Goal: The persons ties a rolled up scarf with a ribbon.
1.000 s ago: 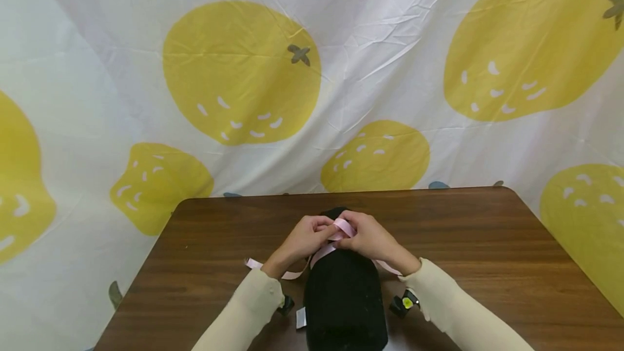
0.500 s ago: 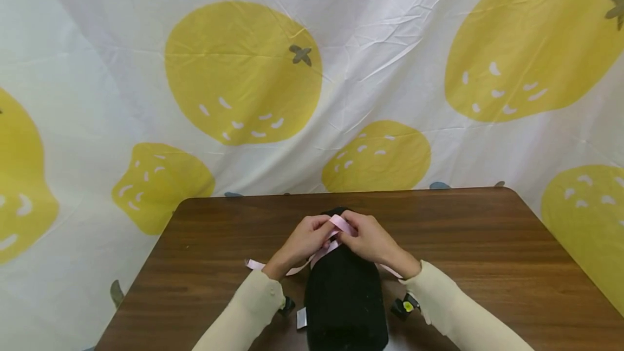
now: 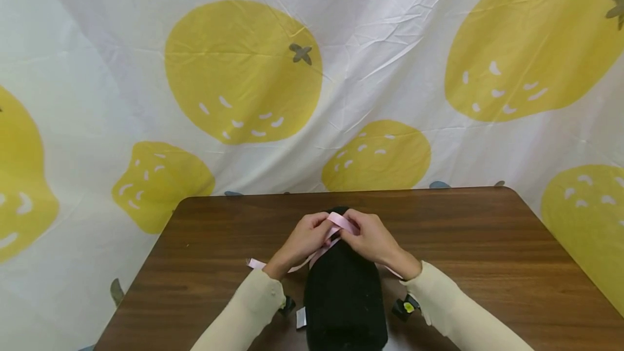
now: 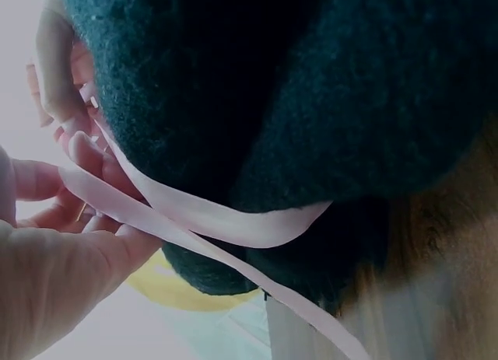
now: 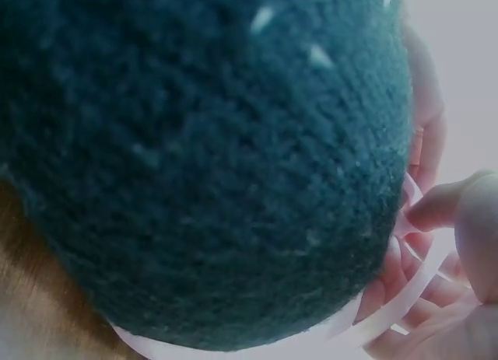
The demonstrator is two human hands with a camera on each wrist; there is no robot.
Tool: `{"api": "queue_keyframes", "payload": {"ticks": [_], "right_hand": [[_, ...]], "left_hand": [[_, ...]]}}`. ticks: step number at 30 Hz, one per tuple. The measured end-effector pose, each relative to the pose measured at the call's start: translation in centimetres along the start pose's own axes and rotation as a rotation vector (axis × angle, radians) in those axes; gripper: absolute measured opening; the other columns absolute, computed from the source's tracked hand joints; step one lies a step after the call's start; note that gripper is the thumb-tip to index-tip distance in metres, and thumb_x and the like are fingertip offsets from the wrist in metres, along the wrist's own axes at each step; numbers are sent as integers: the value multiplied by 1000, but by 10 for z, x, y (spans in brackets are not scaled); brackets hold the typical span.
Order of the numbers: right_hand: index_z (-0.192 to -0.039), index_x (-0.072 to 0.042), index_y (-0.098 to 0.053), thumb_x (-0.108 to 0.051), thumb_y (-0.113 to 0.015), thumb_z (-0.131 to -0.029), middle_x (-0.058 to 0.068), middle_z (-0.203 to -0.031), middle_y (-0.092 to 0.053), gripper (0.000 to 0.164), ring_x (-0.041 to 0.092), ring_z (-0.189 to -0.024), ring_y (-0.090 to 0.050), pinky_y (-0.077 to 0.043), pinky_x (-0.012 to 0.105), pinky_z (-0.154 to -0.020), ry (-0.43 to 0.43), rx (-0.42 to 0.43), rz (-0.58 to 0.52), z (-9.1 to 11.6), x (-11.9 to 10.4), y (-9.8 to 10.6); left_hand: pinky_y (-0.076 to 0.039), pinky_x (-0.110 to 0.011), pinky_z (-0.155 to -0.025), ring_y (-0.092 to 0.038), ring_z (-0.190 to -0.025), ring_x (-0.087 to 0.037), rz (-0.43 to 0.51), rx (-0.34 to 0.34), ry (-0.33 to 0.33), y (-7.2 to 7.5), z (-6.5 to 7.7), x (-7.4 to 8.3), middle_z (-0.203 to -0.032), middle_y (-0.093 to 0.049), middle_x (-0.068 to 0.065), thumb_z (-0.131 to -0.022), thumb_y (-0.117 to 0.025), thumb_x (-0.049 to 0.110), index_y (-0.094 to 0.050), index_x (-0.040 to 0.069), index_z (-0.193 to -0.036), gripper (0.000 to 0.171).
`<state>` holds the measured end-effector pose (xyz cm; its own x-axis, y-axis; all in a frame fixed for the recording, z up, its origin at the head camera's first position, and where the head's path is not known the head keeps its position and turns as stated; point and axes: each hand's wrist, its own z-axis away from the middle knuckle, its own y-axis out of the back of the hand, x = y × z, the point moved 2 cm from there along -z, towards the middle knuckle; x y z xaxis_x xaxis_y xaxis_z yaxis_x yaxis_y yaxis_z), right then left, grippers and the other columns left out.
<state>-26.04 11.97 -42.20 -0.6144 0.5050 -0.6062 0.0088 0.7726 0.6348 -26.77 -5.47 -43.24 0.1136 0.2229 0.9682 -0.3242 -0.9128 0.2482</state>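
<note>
A pink ribbon wraps round a long black fuzzy cushion-like thing that lies lengthwise on the table. My left hand pinches the ribbon above the far part of the black thing. Opposite it, my right hand holds a loop of the same ribbon between thumb and fingers, the two hands almost meeting. In the left wrist view, one ribbon band curves round the dark fuzzy body while a loose tail crosses it and hangs down. The right wrist view has the fuzzy surface filling most of the frame, the fingers behind its edge.
The brown wooden table runs back to a white curtain printed with yellow lemons. A small white tag sticks out from the left side of the black thing. A ribbon end lies left of the left wrist.
The pink loop between the hands has shifted slightly left and flattened into a band stretching from the left fingers to the right. The arms and the black thing have hardly moved.
</note>
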Motion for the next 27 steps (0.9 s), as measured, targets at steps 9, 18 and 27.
{"api": "queue_keyframes", "payload": {"ticks": [9, 18, 27], "right_hand": [[-92, -6, -66, -2, -70, -81, -7, -64, -48, 12, 5, -53, -41, -33, 21, -47, 21, 52, 18, 0, -2, -1], [-90, -7, -65, 0, -66, -82, -8, -63, -43, 10, 4, -53, -38, -32, 22, -48, 14, 60, 31, 0, -5, 2], [-92, -9, -60, -2, -65, -84, -4, -66, -49, 11, 9, -56, -45, -36, 23, -50, -86, 59, -9, 1, -6, 3]], "left_hand": [[-42, -23, -54, -50, -62, -13, 21, 44, -12, -3, 0, 1, -73, -53, -1, -103, -49, 25, -67, 8, -93, 26], [-42, -25, -68, -52, -78, -14, 17, 98, -54, -4, -2, 3, -84, -58, 0, -104, -48, 24, -69, 10, -100, 26], [-50, -27, -72, -58, -81, -17, 173, 156, -20, -4, -2, 3, -91, -63, -5, -104, -47, 19, -65, 0, -106, 26]]}}
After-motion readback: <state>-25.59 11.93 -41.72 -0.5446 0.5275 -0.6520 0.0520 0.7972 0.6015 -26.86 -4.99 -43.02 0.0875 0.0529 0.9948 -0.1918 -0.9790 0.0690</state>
